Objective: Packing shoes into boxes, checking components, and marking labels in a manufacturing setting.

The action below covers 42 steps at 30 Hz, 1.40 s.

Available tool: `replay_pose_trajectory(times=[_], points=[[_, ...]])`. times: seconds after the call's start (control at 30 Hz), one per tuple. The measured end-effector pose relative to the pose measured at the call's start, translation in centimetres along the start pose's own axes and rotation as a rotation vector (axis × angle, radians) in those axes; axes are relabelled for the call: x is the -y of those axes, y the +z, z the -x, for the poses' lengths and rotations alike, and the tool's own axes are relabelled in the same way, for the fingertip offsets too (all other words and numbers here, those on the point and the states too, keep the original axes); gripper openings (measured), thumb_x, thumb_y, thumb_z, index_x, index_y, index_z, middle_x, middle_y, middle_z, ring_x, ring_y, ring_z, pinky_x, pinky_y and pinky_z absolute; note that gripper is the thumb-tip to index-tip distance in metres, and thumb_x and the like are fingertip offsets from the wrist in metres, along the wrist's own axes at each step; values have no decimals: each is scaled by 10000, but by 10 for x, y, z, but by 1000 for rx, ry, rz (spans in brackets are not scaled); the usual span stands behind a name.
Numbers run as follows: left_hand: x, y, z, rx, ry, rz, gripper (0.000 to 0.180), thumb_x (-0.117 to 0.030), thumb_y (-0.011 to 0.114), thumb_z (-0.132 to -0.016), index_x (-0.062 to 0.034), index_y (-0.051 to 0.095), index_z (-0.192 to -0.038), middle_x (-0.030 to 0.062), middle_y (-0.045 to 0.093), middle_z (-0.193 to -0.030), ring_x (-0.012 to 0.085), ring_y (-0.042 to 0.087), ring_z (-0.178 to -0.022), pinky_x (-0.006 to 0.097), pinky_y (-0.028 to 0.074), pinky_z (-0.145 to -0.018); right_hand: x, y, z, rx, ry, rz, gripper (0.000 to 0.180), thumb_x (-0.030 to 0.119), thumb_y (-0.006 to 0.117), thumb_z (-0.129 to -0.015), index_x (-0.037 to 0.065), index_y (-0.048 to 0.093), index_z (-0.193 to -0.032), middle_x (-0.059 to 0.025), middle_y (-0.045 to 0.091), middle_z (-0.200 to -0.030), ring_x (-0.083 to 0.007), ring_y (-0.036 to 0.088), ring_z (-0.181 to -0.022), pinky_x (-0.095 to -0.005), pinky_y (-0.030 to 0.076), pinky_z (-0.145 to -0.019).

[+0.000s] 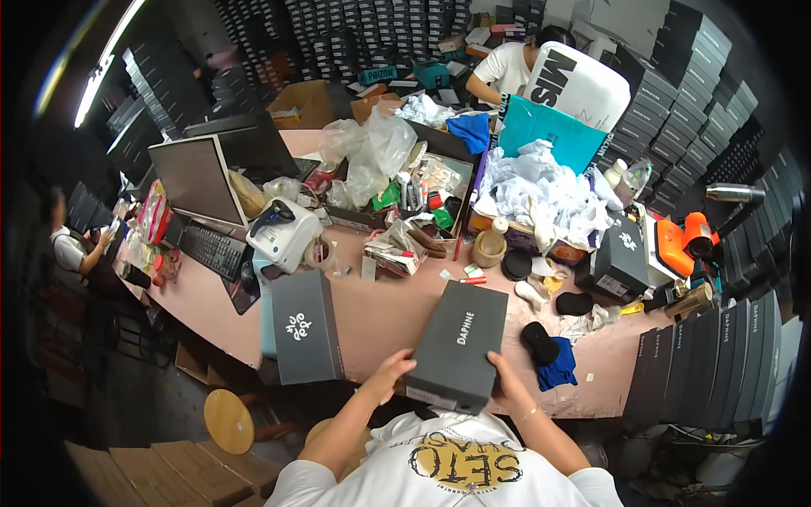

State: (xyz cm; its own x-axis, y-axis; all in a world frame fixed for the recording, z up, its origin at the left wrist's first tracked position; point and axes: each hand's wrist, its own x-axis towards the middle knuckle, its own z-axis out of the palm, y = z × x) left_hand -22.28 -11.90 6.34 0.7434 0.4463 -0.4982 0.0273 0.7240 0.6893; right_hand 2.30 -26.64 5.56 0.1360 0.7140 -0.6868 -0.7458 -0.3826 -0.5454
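Matte dark-grey cardboard shoebox (456, 345), rectangular with the lid on, sits at the near edge of the pink bench (372, 313), long axis running away from the person. Left hand (387, 376) grips its near-left corner, fingers (401, 362) curled over the lid edge. Right hand (509, 387) clamps the near-right side, thumb on top; its other fingers are hidden behind the box wall, probably wrapped under. Left of the shoebox, well apart: a second grey box (306, 327), same flat-lid build, smooth card. Right of the shoebox: a soft black insole-shaped pad (539, 342) on crumpled blue cloth (559, 372). Beyond the shoebox: a heap of wrinkled white tissue paper (541, 190) and a round squat jar (489, 247).
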Motion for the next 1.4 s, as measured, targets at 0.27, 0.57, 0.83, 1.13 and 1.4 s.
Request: replay_pose_trajectory(times=[0.27, 0.57, 0.83, 1.13, 1.4], points=[[-57, 12, 15, -134, 563, 207, 647, -338, 648, -875, 16, 408, -1361, 131, 493, -1300, 234, 477, -1212, 352, 373, -1027, 98, 110, 20, 71, -470, 15, 778, 235, 598, -782, 139, 220, -1456, -115, 469, -1271, -269, 532, -1085, -377, 478, -910], [-26, -176, 108, -1339, 605, -999, 591, -242, 707, -801, 45, 471, -1261, 273, 468, -1276, 409, 442, -1192, 451, 348, -1025, 227, 149, -198, -22, -396, -236, 644, 400, 708, -756, 78, 450, -1251, -128, 508, -1214, -327, 515, -1109, -482, 472, -905], [57, -274, 121, -843, 97, 175, 752, -484, 676, -808, -80, 401, -1380, 104, 396, -1415, 271, 360, -1287, 503, 300, -1004, 180, 113, -221, -132, -846, 588, 328, 306, 609, -881, 78, 506, -1093, -85, 547, -963, -191, 566, -843, -356, 508, -691], [67, -140, 127, -477, 265, 324, 719, -327, 673, -816, -119, 320, -1407, 85, 439, -1363, 303, 473, -1210, 523, 429, -936, -6, 63, -62, 390, -129, 838, 625, 348, 564, -942, 27, 328, -1423, -164, 464, -1313, -260, 529, -1151, -391, 482, -923], [135, 4, 11, -399, 260, -816, 664, -339, 745, -778, 42, 511, -1268, 210, 594, -1166, 218, 558, -1105, 324, 429, -953, -32, -55, -29, 20, -162, 823, 616, 336, 662, -879, -49, 446, -1309, -147, 572, -1216, -243, 551, -1097, -333, 440, -937]])
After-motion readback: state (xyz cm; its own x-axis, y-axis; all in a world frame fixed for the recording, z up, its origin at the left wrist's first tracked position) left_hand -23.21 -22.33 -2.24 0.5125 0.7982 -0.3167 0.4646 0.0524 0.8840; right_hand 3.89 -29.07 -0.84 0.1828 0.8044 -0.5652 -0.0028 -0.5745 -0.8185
